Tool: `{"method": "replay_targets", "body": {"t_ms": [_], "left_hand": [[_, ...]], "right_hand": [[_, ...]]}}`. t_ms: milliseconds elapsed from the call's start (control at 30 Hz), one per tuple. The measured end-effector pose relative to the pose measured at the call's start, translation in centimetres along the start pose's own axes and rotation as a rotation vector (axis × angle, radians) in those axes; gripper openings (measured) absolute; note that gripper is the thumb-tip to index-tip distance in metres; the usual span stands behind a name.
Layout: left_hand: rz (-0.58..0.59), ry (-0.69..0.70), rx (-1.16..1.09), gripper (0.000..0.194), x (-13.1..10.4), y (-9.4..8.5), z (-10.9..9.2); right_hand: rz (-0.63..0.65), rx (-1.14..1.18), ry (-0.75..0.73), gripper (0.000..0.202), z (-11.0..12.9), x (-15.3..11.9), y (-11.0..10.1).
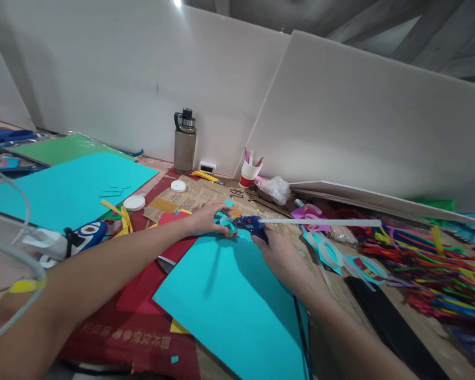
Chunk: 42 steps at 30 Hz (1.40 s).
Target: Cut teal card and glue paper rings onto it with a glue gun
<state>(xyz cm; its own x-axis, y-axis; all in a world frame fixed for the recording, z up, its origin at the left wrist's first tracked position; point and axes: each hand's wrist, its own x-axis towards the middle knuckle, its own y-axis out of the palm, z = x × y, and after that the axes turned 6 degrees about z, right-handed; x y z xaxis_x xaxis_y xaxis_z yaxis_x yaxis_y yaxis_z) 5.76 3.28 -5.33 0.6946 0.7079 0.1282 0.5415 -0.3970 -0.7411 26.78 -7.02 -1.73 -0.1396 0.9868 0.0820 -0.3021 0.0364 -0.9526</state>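
My right hand is wrapped round a blue hot glue gun. A long whitish glue stick juts from its back to the right, and a black cord runs down below the hand. Fingers of my left hand pinch a small turquoise paper piece at the glue gun's front end. Its exact shape and the nozzle tip are hard to make out. Under both hands lies a large turquoise sheet, partly over red paper.
Behind stand a grey water bottle, a paper cup with pens and a yellow utility knife. Colourful pipe cleaners pile up at right, near a black flat object. Another turquoise sheet and a power strip are left.
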Motion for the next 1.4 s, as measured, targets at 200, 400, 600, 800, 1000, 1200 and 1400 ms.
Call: {"method": "replay_targets", "body": {"t_ms": [200,400,600,800,1000,1200,1400], "left_hand": [[0.013,-0.003,-0.056,0.077,0.2,0.5,0.5],[0.01,-0.006,-0.063,0.081,0.2,0.7,0.5],[-0.001,-0.014,0.018,0.082,0.3,0.6,0.4],[0.018,-0.021,-0.012,0.08,0.1,0.6,0.2],[0.014,-0.044,0.067,0.083,0.0,0.5,0.1],[0.017,-0.019,0.089,0.086,0.2,0.6,0.4],[0.027,-0.017,0.049,0.086,0.2,0.7,0.5]], "right_hand": [[-0.008,-0.043,0.004,0.025,-0.3,0.3,0.7],[-0.011,-0.079,0.015,0.028,0.0,0.7,1.1],[0.007,-0.145,0.025,0.03,0.5,0.7,1.2],[-0.02,-0.181,-0.014,0.028,0.6,0.5,1.3],[-0.032,-0.212,0.002,0.031,1.2,-0.2,0.6],[0.018,-0.217,0.043,0.03,1.2,0.2,0.7],[0.049,-0.208,0.061,0.032,1.2,0.9,1.2]]}}
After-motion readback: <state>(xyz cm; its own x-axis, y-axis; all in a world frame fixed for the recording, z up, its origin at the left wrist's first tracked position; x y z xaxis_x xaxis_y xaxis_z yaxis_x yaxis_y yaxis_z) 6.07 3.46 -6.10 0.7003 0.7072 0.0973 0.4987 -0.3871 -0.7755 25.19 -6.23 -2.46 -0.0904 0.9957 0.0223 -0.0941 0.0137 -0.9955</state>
